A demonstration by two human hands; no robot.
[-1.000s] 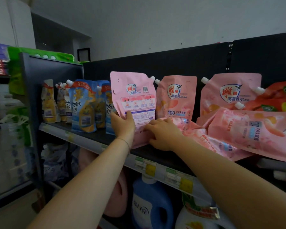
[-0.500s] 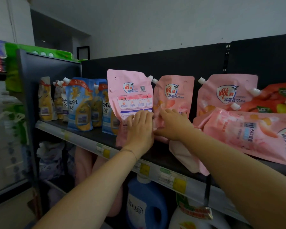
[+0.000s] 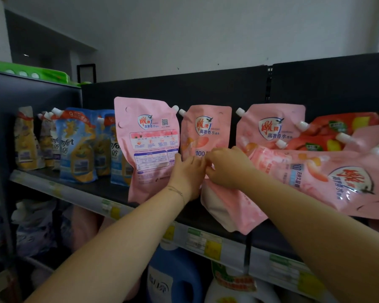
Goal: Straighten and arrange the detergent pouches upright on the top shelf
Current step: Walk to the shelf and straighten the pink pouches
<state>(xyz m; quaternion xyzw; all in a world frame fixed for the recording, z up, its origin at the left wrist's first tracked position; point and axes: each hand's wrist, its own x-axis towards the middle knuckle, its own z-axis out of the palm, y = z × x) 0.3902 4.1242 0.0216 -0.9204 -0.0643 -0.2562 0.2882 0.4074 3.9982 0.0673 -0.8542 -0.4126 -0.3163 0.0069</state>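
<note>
Holding a limp pouch (image 3: 239,206) in right grip (image 3: 228,165), fingers curled round it, bottom sagging past the shelf (image 3: 59,189) edge; left grip (image 3: 187,173) touching it, closure unclear. Could slip off, or drag the leaning pile (image 3: 337,182) down

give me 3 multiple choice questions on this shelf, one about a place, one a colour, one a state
1. Where do the blue Comfort pouches stand relative to the back-facing pink pouch?
A. to its left
B. to its right
C. on the shelf below

2. What colour is the jug under the top shelf?
A. green
B. blue
C. black

3. How is the large pink pouch beside the right hand placed?
A. upright
B. hung on a hook
C. lying on its side

Answers:
1 A, they sit nearer the shelf's left end.
2 B, its body shows blue below the shelf rail.
3 C, its printed text runs sideways.
</note>
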